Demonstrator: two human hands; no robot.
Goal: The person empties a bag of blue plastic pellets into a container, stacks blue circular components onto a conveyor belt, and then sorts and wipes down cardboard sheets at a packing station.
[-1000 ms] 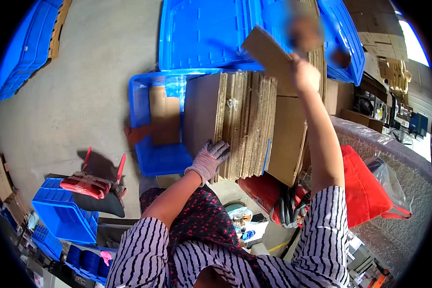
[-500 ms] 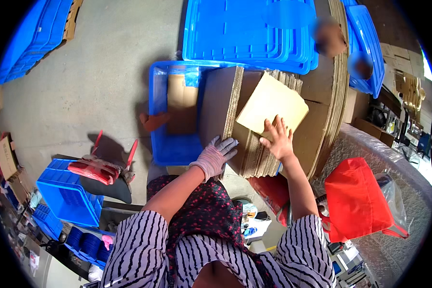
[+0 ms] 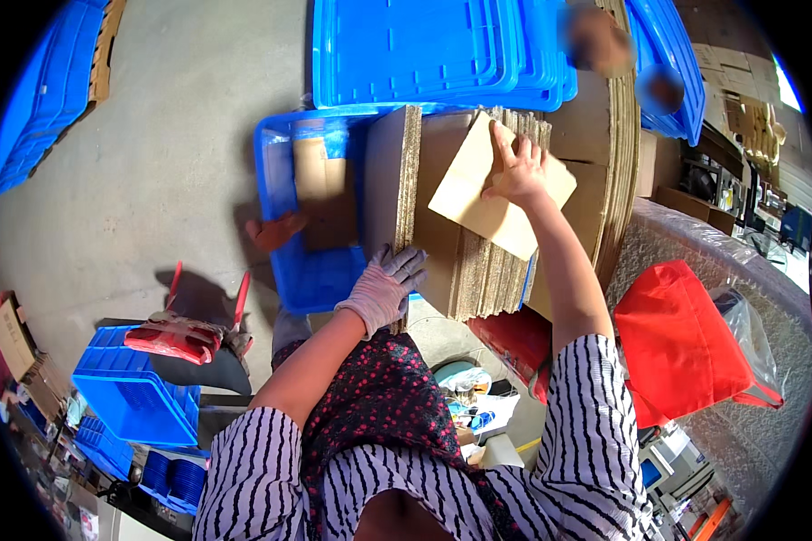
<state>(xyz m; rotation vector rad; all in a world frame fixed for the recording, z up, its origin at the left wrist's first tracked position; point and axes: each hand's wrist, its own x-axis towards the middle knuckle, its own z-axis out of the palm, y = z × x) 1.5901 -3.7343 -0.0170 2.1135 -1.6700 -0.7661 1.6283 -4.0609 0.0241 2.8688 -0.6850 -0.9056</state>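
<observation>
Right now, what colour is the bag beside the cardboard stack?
Red. The bag shows clearly in the head view, right of the cardboard stack.

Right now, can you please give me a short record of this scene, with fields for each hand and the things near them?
left hand: gloved, resting on the near edge of the upright cardboard stack
right hand: bare, pressing flat on a loose cardboard sheet
cardboard sheet: lying tilted on top of the stack
blue crate: left of the stack, holds a cardboard piece
blue lids: piled beyond the stack
red bag: at the right side
</observation>
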